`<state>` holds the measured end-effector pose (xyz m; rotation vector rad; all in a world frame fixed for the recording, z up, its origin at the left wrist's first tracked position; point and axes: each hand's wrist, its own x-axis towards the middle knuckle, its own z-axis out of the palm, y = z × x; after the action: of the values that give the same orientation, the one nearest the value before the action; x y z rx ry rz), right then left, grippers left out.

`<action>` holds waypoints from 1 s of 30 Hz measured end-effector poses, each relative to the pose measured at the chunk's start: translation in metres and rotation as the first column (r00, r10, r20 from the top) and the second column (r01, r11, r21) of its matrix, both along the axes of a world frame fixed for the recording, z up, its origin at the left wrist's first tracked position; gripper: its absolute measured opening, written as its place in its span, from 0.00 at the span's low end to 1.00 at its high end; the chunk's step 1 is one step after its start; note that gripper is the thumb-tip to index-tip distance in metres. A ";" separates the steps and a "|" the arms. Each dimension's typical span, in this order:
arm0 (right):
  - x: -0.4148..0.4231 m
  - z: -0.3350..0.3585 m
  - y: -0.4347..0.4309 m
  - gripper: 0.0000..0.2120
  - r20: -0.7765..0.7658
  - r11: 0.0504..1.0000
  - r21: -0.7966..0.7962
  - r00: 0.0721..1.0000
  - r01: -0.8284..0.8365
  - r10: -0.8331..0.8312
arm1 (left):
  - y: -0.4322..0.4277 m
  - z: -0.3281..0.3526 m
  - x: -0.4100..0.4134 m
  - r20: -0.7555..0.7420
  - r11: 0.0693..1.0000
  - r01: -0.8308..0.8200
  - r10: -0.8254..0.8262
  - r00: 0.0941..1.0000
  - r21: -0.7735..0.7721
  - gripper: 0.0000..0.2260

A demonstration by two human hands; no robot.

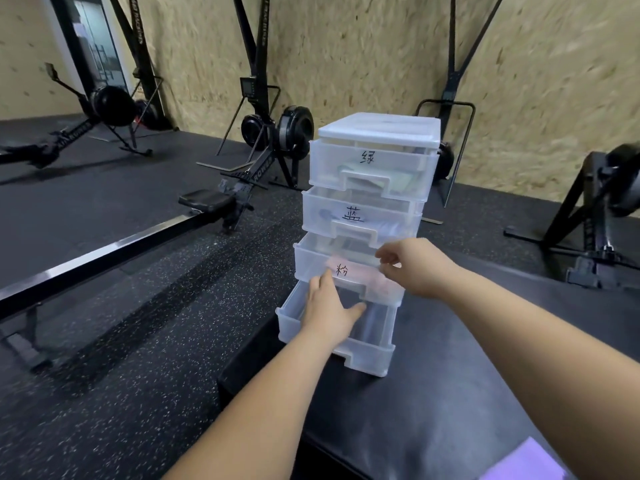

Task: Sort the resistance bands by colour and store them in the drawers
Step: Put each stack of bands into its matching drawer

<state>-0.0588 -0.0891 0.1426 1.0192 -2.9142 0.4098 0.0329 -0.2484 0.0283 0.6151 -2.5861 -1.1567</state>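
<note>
A translucent drawer unit (pixel 379 128) with four drawers stands on a black platform (pixel 433 393). Its top drawer (pixel 369 168) holds pale green bands, and the second drawer (pixel 356 220) is partly out. In the third drawer (pixel 311 258), also pulled out a little, lies a pink band (pixel 367 277). The bottom drawer (pixel 367 355) is pulled far out. My left hand (pixel 329 308) reaches over the bottom drawer, fingers straight against the third drawer's front by its handle. My right hand (pixel 412 266) hovers at the third drawer's right rim with curled fingers; whether they grip anything is unclear.
A pale purple flat thing (pixel 519 459) lies on the platform at the lower right corner. Rowing machines (pixel 207 202) stand on the speckled rubber floor (pixel 121 341) to the left and behind, another (pixel 602 216) at the right. A chipboard wall (pixel 363 57) closes the back.
</note>
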 end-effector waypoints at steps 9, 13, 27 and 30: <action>0.051 0.000 0.085 0.15 -0.008 0.987 0.082 0.990 0.138 -0.138 | 0.041 0.013 0.026 0.005 1.000 0.030 -0.030 1.000 -0.009 0.46; 0.076 -0.008 0.128 0.18 0.023 0.973 0.116 0.979 0.198 -0.202 | 0.081 0.011 0.044 0.003 0.994 0.103 -0.103 0.995 -0.030 0.39; 0.130 -0.090 0.256 0.24 0.231 0.916 0.161 0.888 0.367 -0.397 | 0.213 -0.045 0.071 0.110 0.853 0.519 -0.513 0.851 -0.043 0.35; 0.135 -0.121 0.266 0.25 0.269 0.901 0.134 0.860 0.413 -0.434 | 0.226 -0.059 0.073 0.151 0.825 0.563 -0.551 0.821 -0.052 0.33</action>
<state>0.0765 0.1764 0.0217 0.3070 -3.3111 0.4674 0.1064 -0.0221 -0.0306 -0.1232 -3.0199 -1.1584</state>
